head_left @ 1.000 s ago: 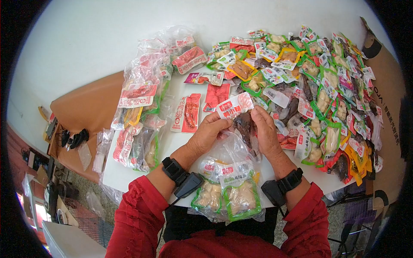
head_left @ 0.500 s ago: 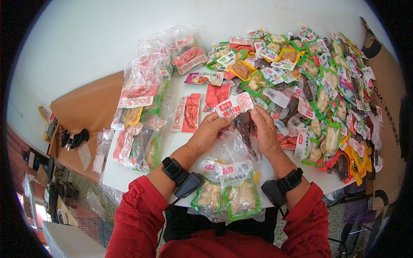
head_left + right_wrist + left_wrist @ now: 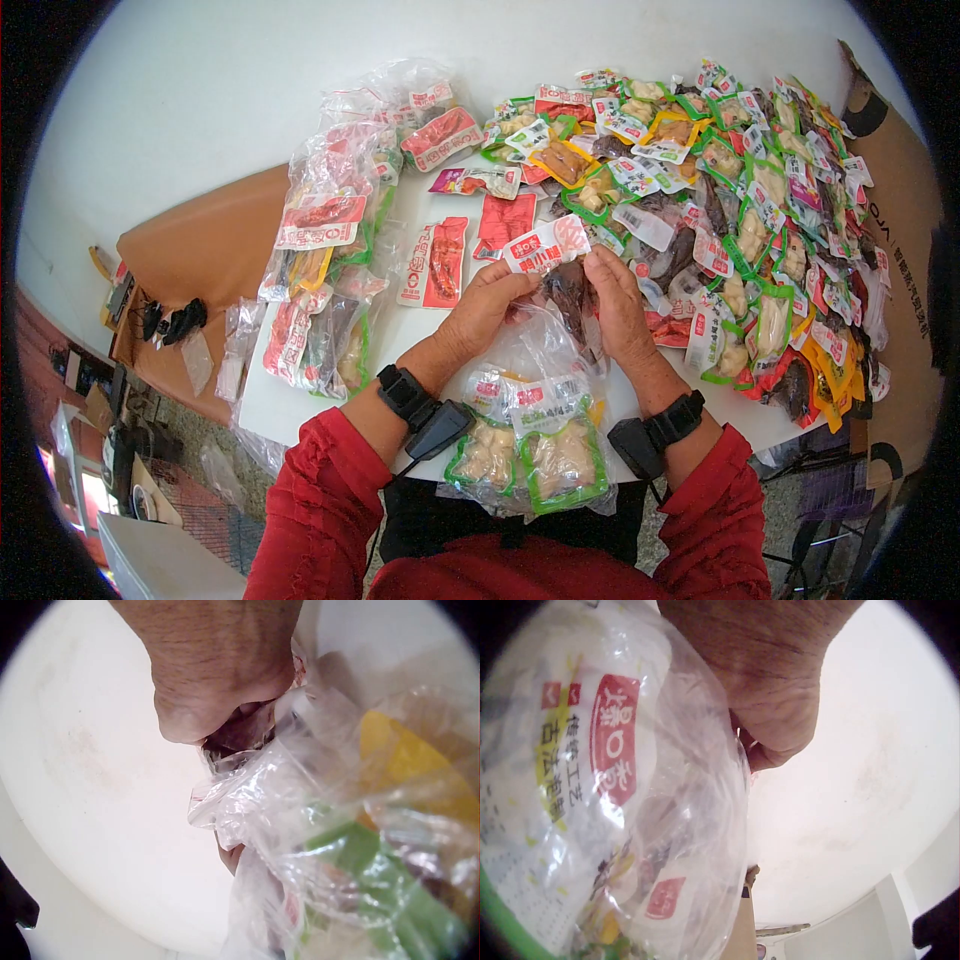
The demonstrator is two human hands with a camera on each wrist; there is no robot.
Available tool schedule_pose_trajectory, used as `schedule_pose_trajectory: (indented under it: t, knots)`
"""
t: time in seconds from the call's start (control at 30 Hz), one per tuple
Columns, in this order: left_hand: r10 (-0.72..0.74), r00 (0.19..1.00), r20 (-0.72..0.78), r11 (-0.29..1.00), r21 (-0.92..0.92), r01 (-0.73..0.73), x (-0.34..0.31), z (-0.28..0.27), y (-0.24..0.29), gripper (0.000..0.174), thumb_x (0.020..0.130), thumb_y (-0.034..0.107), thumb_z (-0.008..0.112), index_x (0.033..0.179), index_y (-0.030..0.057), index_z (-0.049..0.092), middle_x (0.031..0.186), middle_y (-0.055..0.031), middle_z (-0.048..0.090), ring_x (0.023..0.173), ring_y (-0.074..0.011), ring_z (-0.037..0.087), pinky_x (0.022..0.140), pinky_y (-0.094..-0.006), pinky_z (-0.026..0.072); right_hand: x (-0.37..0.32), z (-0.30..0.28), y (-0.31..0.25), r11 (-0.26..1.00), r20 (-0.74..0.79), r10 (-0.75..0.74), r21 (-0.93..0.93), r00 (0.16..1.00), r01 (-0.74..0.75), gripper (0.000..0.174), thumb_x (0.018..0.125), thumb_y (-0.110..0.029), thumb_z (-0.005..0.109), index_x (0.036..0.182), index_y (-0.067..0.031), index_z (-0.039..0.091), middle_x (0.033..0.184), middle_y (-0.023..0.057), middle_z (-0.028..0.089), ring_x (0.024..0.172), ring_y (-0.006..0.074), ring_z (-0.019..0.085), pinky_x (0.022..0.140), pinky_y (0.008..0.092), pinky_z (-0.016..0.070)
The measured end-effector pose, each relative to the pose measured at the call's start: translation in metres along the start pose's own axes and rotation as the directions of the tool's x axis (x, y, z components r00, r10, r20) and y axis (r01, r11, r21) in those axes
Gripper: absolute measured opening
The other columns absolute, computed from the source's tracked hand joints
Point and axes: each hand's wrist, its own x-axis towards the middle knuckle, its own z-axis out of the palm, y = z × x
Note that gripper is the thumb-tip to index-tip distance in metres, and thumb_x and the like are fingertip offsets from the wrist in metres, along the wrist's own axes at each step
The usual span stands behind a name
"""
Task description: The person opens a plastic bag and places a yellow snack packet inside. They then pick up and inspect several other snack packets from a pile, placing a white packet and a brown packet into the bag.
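In the head view, both hands are at a vacuum-sealed snack packet [image 3: 545,247] with a white and red label and dark food inside. My left hand [image 3: 490,310] pinches its left side, thumb on top. On the right edge of the packet, my right hand [image 3: 622,312] grips with thumb and curled fingers. Below them a clear plastic bag [image 3: 535,345] bunches up against the packet and left fingers. It contains packets of pale food with green borders [image 3: 565,460]. In the left wrist view the bag's printed packet [image 3: 615,742] fills the left side; the left fingertips are hidden.
A large heap of mixed snack packets [image 3: 745,220] covers the right of the white table [image 3: 395,335]. Filled clear bags [image 3: 325,240] line the left. Loose red packets [image 3: 437,262] lie between them. A cardboard box [image 3: 895,200] stands at right, a brown sheet [image 3: 215,250] at left.
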Motion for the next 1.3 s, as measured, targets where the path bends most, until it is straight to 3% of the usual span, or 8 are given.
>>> schedule_pose_trajectory:
  t: [0.4, 0.5, 0.6, 0.67, 0.77, 1.17, 1.23, 1.3]
  knots:
    - [0.015, 1.0, 0.004, 1.0, -0.013, -0.015, 0.001, -0.002, -0.002, 0.015, 0.083, 0.017, 0.051, 0.09, 0.0056, 0.058, 0.075, -0.0002, 0.058, 0.062, -0.0075, 0.052, 0.053, -0.0209, 0.0403, -0.001, -0.001, -0.006, 1.0, 0.026, -0.016, -0.019, 1.0, 0.016, 0.031, 0.089, -0.029, 0.043, 0.083, 0.0003, 0.051, 0.071, 0.0027, 0.048, 0.067, 0.011, 0.043, 0.064, 0.0257, 0.0378]
    - [0.034, 0.999, -0.011, 0.999, -0.021, -0.035, 0.002, -0.001, -0.002, 0.015, 0.083, 0.019, 0.052, 0.089, 0.0073, 0.058, 0.073, 0.0012, 0.057, 0.06, -0.0062, 0.049, 0.052, -0.0197, 0.038, -0.001, 0.0, -0.007, 0.99, 0.079, 0.088, 0.102, 0.993, -0.095, 0.025, 0.087, -0.026, 0.047, 0.085, -0.0009, 0.05, 0.073, 0.0015, 0.049, 0.068, 0.0095, 0.044, 0.062, 0.0242, 0.0388]
    - [0.087, 0.994, -0.072, 0.992, -0.085, -0.093, 0.004, 0.0, -0.002, 0.014, 0.083, 0.021, 0.053, 0.087, 0.009, 0.058, 0.069, 0.0025, 0.056, 0.056, -0.0049, 0.046, 0.049, -0.0187, 0.0354, 0.001, 0.005, 0.006, 0.99, 0.198, -0.019, 0.141, 0.98, -0.009, 0.023, 0.083, -0.021, 0.054, 0.094, -0.0016, 0.048, 0.076, 0.001, 0.05, 0.07, 0.0082, 0.046, 0.062, 0.0224, 0.0399]
    - [0.128, 0.985, -0.117, 0.981, -0.131, -0.143, 0.005, 0.001, 0.0, 0.014, 0.084, 0.022, 0.052, 0.086, 0.0095, 0.058, 0.068, 0.0026, 0.055, 0.056, -0.0047, 0.046, 0.049, -0.0189, 0.035, 0.002, 0.007, 0.014, 0.989, 0.23, -0.132, 0.099, 0.964, 0.112, 0.034, 0.079, -0.016, 0.06, 0.105, -0.0017, 0.044, 0.077, 0.0018, 0.051, 0.071, 0.0084, 0.048, 0.063, 0.022, 0.0408]
    - [0.172, 0.973, -0.152, 0.969, -0.15, -0.194, 0.005, 0.0, 0.001, 0.013, 0.084, 0.022, 0.053, 0.088, 0.0105, 0.057, 0.068, 0.0031, 0.055, 0.055, -0.0038, 0.045, 0.047, -0.0185, 0.0338, 0.0, 0.003, 0.009, 0.997, 0.259, -0.049, 0.068, 0.964, 0.033, 0.043, 0.078, -0.015, 0.061, 0.113, -0.0018, 0.039, 0.078, 0.0019, 0.051, 0.069, 0.0075, 0.049, 0.06, 0.0217, 0.041]
    - [0.103, 0.993, 0.058, 0.992, 0.065, -0.107, 0.003, 0.004, -0.001, 0.023, 0.082, 0.021, 0.057, 0.102, 0.01, 0.056, 0.071, 0.0068, 0.052, 0.052, -0.0004, 0.039, 0.044, -0.0147, 0.0294, 0.001, 0.002, 0.003, 0.988, 0.185, -0.003, 0.153, 0.983, -0.025, 0.044, 0.078, -0.013, 0.059, 0.116, -0.0017, 0.038, 0.085, 0.0057, 0.056, 0.073, 0.0084, 0.052, 0.064, 0.0222, 0.0428]
    - [0.076, 0.994, 0.081, 0.98, 0.179, -0.089, 0.0, 0.005, 0.001, 0.025, 0.083, 0.02, 0.056, 0.105, 0.0085, 0.054, 0.084, 0.0048, 0.056, 0.061, -0.0015, 0.044, 0.051, -0.0148, 0.0348, 0.002, 0.002, 0.001, 0.988, 0.16, -0.008, 0.155, 0.987, -0.017, 0.044, 0.079, -0.014, 0.058, 0.116, -0.0022, 0.038, 0.086, 0.0054, 0.056, 0.074, 0.0085, 0.052, 0.065, 0.0223, 0.0428]
    - [0.092, 0.991, 0.097, 0.977, 0.181, -0.109, -0.003, 0.007, 0.005, 0.026, 0.084, 0.021, 0.056, 0.106, 0.0085, 0.053, 0.086, 0.0044, 0.056, 0.06, -0.0015, 0.042, 0.05, -0.015, 0.0341, 0.004, 0.002, 0.0, 0.922, 0.096, 0.08, 0.371, 0.992, -0.11, 0.04, 0.082, -0.022, 0.053, 0.116, -0.0044, 0.039, 0.086, 0.0059, 0.056, 0.063, 0.0091, 0.052, 0.055, 0.0212, 0.0426]
